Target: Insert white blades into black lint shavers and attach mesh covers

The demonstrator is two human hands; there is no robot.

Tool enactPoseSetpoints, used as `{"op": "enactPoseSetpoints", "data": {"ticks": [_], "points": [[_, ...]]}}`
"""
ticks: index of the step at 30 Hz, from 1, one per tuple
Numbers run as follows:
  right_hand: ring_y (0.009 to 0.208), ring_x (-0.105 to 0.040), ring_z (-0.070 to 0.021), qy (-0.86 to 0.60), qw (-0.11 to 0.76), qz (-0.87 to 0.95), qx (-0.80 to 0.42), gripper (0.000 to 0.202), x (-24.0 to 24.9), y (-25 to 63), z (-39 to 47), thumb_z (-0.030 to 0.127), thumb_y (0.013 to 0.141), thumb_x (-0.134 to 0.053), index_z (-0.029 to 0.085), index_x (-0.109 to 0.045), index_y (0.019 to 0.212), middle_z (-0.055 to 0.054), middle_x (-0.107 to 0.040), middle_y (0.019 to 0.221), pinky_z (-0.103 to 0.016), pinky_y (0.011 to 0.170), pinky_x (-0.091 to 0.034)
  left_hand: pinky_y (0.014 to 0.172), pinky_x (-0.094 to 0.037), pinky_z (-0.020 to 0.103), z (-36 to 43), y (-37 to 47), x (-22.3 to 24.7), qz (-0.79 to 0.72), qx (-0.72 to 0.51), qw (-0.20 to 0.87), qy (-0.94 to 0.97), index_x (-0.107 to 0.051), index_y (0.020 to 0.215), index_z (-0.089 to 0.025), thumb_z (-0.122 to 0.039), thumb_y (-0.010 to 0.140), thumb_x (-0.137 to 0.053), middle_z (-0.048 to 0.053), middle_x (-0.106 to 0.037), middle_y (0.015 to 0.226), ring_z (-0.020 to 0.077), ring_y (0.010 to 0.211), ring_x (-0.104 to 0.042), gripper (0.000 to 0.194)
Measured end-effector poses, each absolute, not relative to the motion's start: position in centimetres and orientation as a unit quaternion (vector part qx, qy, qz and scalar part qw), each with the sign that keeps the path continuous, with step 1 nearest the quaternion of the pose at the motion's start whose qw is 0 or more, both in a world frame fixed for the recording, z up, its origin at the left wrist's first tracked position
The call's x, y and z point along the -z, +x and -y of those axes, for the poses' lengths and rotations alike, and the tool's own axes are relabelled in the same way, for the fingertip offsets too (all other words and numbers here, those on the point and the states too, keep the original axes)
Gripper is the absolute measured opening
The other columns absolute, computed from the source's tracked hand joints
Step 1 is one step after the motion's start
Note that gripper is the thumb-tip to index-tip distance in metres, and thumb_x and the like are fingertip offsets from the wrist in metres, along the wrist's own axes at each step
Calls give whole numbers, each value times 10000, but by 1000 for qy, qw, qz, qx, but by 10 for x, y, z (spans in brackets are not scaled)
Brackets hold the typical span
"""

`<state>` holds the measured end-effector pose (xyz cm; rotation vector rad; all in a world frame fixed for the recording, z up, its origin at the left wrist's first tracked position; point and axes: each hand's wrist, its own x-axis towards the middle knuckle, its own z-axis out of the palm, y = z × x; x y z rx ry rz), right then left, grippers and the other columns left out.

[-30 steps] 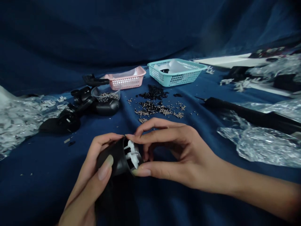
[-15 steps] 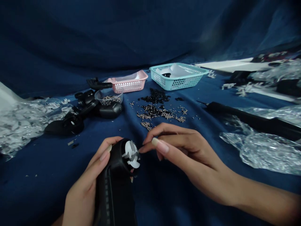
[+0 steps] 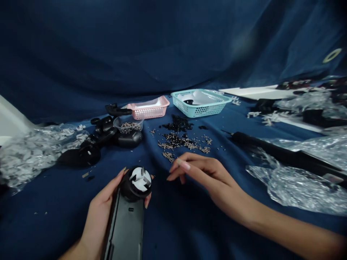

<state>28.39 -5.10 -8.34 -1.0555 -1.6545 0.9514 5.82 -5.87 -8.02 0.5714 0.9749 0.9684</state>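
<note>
My left hand (image 3: 104,206) is wrapped round a long black plastic housing (image 3: 126,225), with fingertips showing on its far side. In the round collar at the housing's top sits a white plastic disc (image 3: 141,179) with raised ribs, facing up toward me. My right hand (image 3: 206,173) hovers to the right of the collar, apart from it. Its fingers are loosely bent and stretched toward the left, and nothing shows between them. Just beyond the right fingertips lie many tiny screws (image 3: 168,156) on the blue cloth.
Small black parts (image 3: 177,123) lie behind the screws. A pink basket (image 3: 150,112) and a turquoise basket (image 3: 202,110) stand at the back. Black housings (image 3: 127,139) and a bag of white parts (image 3: 35,151) are left; a black screwdriver (image 3: 260,146) and clear plastic bags (image 3: 298,187) are right.
The housing has turned in my left hand, so its flat face and the white disc now face me more. My right fingers have drawn away from the disc. The camera view has tilted up.
</note>
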Motion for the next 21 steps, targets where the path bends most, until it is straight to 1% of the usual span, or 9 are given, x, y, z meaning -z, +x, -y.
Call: {"op": "enactPoseSetpoints", "data": {"ticks": [2,3,5,7,9,11,16,19,21], "points": [[793,-645,-150,-444,444,682,-376,381,86,292,41,480,965,-621,183,-811,822,-73,-701,928,-265,733,-528,698,-594,168,55,63,76,-417,-444,761,221,-815,799,-146,31,795,-653,20,-807,736,131,675,-751,239],[838,-653,-163,-446,437,685,-375,342,87,296,37,478,937,-662,180,-809,856,-80,-703,967,-280,769,-540,711,-599,183,54,64,76,-411,-441,773,199,-814,790,-126,-40,852,-645,45,-809,750,140,680,-753,200],[915,-664,-182,-442,431,688,-382,335,89,300,30,473,871,-742,188,-786,1040,-93,-702,1090,-318,833,-564,688,-604,221,51,64,79,-405,-433,787,170,-810,805,-88,-240,962,-584,96,-806,766,165,662,-747,315],[991,-670,-196,-425,423,692,-402,544,91,295,27,453,793,-816,216,-692,1266,-106,-678,1229,-347,864,-584,622,-584,229,49,63,83,-394,-427,798,163,-802,839,-60,-362,998,-523,122,-796,760,169,614,-727,441],[1068,-668,-218,-399,409,701,-426,734,92,282,28,432,713,-875,231,-614,1369,-116,-660,1293,-365,881,-593,585,-552,217,50,62,82,-378,-423,808,158,-791,883,-52,-374,1008,-501,115,-789,748,154,578,-706,452],[1078,-675,-231,-375,395,709,-448,729,92,264,32,415,676,-900,213,-641,1327,-118,-673,1267,-367,882,-593,559,-522,213,53,63,78,-370,-415,821,132,-782,918,-42,-369,1030,-441,109,-785,749,137,535,-676,486],[918,-695,-191,-353,397,702,-475,477,91,229,42,348,644,-928,173,-750,1052,-66,-708,1090,-284,800,-582,483,-430,232,61,67,72,-377,-377,836,127,-748,1100,-25,-410,1041,-339,120,-795,859,118,461,-583,564],[928,-719,-212,-376,410,676,-483,482,94,231,42,352,645,-929,192,-756,1065,-56,-745,1060,-278,816,-593,666,-509,284,62,66,86,-391,-376,813,212,-704,1251,-113,-466,1016,-397,105,-795,994,186,662,-682,523],[946,-732,-236,-397,403,672,-478,473,96,239,40,349,641,-931,207,-768,1062,-57,-771,1034,-286,827,-606,821,-515,324,61,63,96,-417,-419,743,315,-679,1298,-174,-491,996,-453,90,-780,1096,235,886,-707,493]]}}
